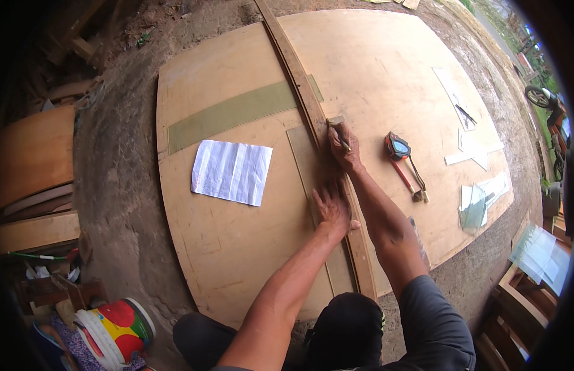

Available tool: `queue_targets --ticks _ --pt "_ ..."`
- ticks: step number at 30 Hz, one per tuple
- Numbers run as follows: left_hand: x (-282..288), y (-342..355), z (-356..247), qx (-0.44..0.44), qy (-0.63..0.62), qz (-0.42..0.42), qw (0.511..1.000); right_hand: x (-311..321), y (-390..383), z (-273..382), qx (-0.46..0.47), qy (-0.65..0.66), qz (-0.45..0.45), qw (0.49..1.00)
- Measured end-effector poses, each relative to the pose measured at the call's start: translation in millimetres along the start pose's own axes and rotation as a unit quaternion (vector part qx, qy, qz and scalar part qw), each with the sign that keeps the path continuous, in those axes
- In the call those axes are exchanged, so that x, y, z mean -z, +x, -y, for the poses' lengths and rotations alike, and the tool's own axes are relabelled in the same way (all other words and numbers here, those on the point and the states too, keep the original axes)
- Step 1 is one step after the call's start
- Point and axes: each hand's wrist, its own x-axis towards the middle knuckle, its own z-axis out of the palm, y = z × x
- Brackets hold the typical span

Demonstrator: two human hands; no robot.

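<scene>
Left hand (332, 209) partly hiding glass strip (304, 162)

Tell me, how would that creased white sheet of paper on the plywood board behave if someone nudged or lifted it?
The creased white sheet of paper looks thin and folded, so it would probably flop when lifted. It likely weighs very little and could slide easily over the smooth plywood board. Lying loose outdoors with nothing on it, it might blow away.
</scene>
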Motion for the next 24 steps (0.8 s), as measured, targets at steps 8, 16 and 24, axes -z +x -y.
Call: queue_targets --ticks 8,16,24 --pt "7 -3 -3 0.008 0.007 0.014 1.000 7 16 12 -0.045 -0.053 0.064 0.996" --pt "8 -5 -2 0.004 -0.030 -0.011 0.999 9 28 23 -0.092 -0.139 0.105 0.980" --pt "9 -5 -2 0.004 -0.015 -0.001 1.000 14 29 22 -0.055 -0.111 0.114 0.986"
